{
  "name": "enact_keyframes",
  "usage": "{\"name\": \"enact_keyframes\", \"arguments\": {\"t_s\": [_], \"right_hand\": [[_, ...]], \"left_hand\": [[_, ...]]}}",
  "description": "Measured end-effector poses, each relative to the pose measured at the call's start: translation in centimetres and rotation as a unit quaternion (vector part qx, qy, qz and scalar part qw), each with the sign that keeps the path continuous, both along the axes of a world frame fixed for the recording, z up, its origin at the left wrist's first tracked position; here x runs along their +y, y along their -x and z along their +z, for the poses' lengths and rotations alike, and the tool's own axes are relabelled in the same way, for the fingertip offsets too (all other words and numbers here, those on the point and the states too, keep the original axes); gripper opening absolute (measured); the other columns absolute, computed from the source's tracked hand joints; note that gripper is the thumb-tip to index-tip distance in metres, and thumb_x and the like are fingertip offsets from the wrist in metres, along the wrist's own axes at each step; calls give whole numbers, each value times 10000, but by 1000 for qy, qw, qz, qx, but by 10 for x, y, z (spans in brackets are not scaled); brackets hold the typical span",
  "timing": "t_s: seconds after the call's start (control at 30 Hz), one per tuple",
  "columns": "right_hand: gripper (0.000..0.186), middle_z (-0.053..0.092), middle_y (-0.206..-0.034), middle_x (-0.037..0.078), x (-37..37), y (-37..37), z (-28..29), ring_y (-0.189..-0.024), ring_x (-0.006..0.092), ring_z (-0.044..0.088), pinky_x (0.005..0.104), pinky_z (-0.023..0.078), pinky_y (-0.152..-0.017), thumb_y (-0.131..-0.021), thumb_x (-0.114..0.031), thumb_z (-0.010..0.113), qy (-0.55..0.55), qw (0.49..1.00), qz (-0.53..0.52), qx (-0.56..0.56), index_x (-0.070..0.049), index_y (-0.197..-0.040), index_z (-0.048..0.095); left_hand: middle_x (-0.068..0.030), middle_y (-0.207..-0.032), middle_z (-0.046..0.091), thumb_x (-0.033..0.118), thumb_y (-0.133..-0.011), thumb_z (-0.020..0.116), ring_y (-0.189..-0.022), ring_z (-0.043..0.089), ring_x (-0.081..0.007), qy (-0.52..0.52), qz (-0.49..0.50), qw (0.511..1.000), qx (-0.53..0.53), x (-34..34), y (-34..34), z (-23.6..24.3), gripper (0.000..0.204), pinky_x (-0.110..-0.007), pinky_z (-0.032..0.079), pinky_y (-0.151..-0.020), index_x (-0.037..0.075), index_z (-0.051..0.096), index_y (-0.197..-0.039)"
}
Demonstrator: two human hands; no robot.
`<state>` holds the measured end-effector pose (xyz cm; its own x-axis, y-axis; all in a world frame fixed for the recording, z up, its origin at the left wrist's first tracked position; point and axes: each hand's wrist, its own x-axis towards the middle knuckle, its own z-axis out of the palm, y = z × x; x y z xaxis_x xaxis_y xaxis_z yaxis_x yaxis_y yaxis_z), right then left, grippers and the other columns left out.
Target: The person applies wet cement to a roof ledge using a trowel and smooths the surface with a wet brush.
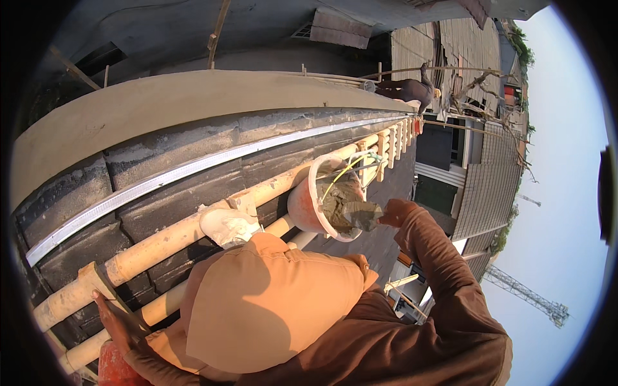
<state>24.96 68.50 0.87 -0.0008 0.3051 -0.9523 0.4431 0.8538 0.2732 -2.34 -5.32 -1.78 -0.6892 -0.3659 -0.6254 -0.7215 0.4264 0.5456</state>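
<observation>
Right arm, brown-sleeved: held out, bent at the elbow. Right hand (398,213): bare, fingers curled into a closed grip. Left arm: lowered to the side, forearm sleeved in brown. Left hand (116,325): bare, fingers extended; any grip is left unclear.

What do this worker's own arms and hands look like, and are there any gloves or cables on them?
The right hand and the left hand are bare, with no gloves to be seen. The right sleeve is long, plain brown cloth, creased along the arm; the left sleeve, less visible, is brown too. I see no cables or markings on either.
</observation>
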Motion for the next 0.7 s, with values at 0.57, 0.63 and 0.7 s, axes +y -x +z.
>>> {"name": "enact_keyframes", "arguments": {"t_s": [0.57, 0.63, 0.7], "right_hand": [[357, 733, -1005, 197, -27, 85, -53, -946, 362, 699, 430, 534, -823, -908, -338, 702, 22, 991, 91, 93, 6, -1000, 719], [325, 731, -988, 196, -50, 135, -32, -923, 357, 699, 426, 532, -808, -910, -305, 703, 74, 985, 118, 98, 11, -987, 710], [293, 729, -971, 194, -87, 193, -3, -899, 352, 698, 422, 530, -792, -913, -272, 704, 140, 969, 177, 100, 15, -975, 700]], "left_hand": [[-374, -1256, 615, 734, -956, 507, -1238, 599, -425, 97, -61, 993, 4, 42, 19, 26, 972, -407, 455, -1024, -175, 539, -1298], [-379, -1251, 626, 762, -936, 500, -1208, 610, -478, 125, -80, 988, -43, 52, 31, 59, 1005, -450, 463, -1029, -173, 537, -1303], [-387, -1375, 547, 815, -915, 460, -1342, 535, -437, 180, -30, 979, -92, 43, 16, 61, 1088, -425, 416, -1121, -156, 467, -1407]]}}
